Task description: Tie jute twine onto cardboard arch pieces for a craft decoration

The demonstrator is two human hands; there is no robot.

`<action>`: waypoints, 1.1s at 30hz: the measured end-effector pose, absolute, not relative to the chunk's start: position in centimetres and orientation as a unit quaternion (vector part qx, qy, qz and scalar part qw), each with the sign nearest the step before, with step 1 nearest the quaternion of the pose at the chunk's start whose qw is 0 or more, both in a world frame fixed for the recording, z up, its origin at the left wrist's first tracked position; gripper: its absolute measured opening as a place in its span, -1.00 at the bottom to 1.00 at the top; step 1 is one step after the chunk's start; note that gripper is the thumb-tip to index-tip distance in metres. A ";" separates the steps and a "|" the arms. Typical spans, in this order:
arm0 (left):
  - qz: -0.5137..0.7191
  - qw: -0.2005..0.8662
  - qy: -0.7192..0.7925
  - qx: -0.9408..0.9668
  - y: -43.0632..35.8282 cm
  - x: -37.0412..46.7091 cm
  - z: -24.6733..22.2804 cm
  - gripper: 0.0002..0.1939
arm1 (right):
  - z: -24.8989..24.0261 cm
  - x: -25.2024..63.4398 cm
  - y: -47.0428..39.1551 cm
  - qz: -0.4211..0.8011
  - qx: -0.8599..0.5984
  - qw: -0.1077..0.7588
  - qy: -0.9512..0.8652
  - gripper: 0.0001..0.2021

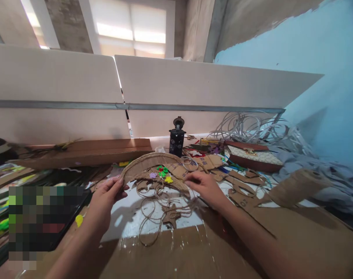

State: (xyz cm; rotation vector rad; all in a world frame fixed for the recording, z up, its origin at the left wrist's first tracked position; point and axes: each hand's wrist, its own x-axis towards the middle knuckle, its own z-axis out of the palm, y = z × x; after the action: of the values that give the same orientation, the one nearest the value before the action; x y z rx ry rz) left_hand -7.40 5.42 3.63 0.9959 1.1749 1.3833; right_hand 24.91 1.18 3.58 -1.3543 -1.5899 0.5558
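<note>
A curved, twine-wrapped crescent (146,161) arches over the white surface in the middle. Small crochet flowers (162,171) in green, red, purple and yellow sit along its inner band. My left hand (114,189) pinches the crescent's left end between thumb and fingers. My right hand (204,188) has its fingertips pressed together beside the right end; whatever they grip is too small to make out. Loose loops of twine (149,221) hang below the flowers, and among them lies a brown star (172,215).
A black bottle (177,141) with a raised lid stands behind the crescent. To the right are a twine cone (298,188), a handbag (252,155) and cardboard scraps (246,176). A dark, blurred-out device (77,207) lies left. A long cardboard tray (86,153) sits farther back.
</note>
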 end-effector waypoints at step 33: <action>0.577 0.520 0.493 0.391 4.8 -6.5 3.6 -0.52 | 0.5 22.1 0.8 0.122 -0.549 0.254 -0.787 -0.89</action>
State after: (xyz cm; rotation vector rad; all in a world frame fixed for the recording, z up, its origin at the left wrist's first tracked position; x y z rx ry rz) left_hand -6.49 4.78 3.56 0.9377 1.1810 1.3840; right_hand 22.11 0.81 0.54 -1.4908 -2.1388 0.3324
